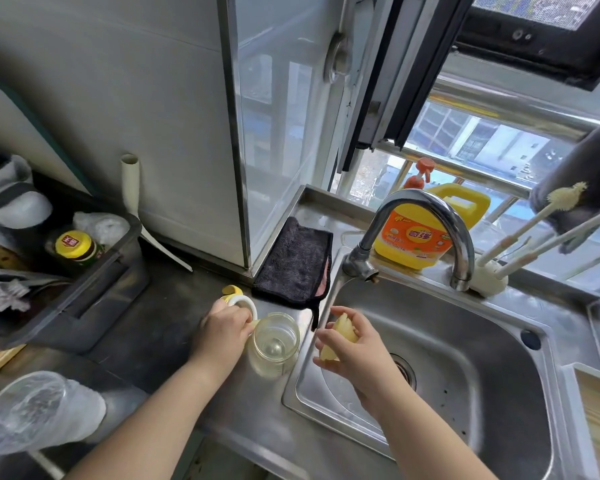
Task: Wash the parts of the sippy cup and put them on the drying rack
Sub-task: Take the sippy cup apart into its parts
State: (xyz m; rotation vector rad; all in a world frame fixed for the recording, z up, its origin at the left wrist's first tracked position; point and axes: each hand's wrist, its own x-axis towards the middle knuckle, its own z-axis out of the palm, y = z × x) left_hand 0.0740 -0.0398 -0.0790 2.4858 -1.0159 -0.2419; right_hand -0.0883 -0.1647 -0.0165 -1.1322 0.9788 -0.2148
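Stainless steel sink (465, 341) filling the lower right of the frame, curved faucet (426, 230) arching over its upper edge. Dark table (174, 320) spreading across the lower left, black bin (94, 282) of clutter at the far left edge. Yellow detergent jug (420, 237) with orange pump standing behind the faucet, centre right. Dark grey cloth (295, 265) lying flat at centre, one corner hanging over the sink's left rim. Clear plastic cup (39, 410) tipped on its side at lower left. White drying rack (492, 275) with thin pegs at right, just beside the faucet's spout, long brush (565, 197) propped among the pegs. Clear sippy cup body (276, 344) standing upright and open-mouthed on the table, just left of the sink rim, low centre. Left hand (224, 330) curled round the cup's yellow handle piece (253, 323), touching the cup body's left side. White-and-yellow lid ring (239, 301) resting on the table just above the left hand. Right hand (352, 344) over the sink's left part, fingers wrapped round a pale yellow part (342, 336); exact shape hard to tell.
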